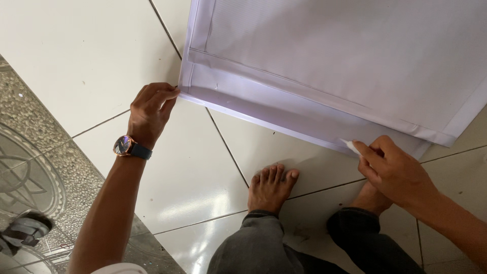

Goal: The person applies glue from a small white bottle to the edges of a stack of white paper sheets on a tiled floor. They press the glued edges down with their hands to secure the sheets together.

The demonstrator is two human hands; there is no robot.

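A large white banner sheet [345, 56] with folded, hemmed edges lies on the tiled floor. My left hand [149, 112], with a wristwatch [131, 147] on its wrist, pinches the sheet's near left corner. My right hand [390, 165] grips a small white strip or tool [350, 146] pressed against the folded lower hem [284, 109] near the right. My bare foot [271, 187] stands on the tiles just below the sheet, between the two hands.
White floor tiles [86, 56] with dark grout lines surround the sheet. A patterned grey floor area [35, 167] runs along the left. A shoe or sandal [23, 231] lies at the lower left. My knees in dark trousers [264, 248] fill the bottom.
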